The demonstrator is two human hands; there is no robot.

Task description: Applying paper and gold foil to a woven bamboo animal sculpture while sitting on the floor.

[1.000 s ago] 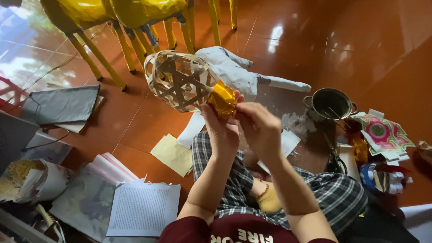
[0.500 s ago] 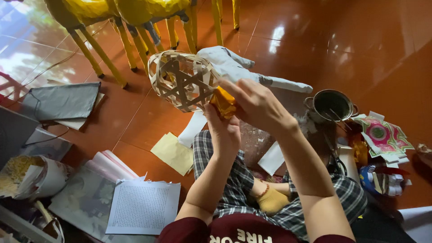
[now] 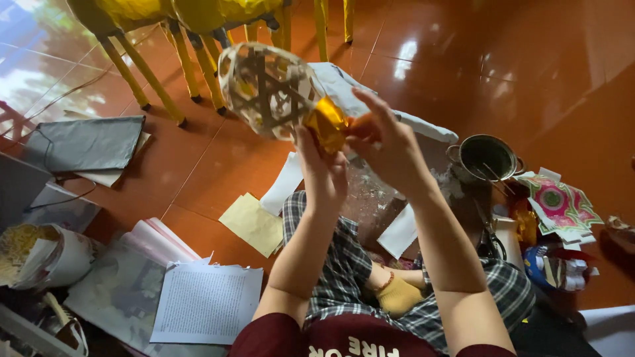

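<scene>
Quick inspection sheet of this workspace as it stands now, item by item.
Surface: glossy red tiled floor, with the person's legs in checked trousers stretched over it.
Job's things: woven bamboo ball frame held up, yellow shiny paper at its lower right side.
Clutter: printed paper sheet, yellow paper scrap, grey cloth, metal pot, patterned pink-green paper, white bucket.
Grippers: left hand and right hand both pinch the yellow shiny paper against the frame.
Cables: thin dark cord beside the grey cloth.
Surroundings: yellow legs of paper-covered figures stand beyond the frame.
</scene>
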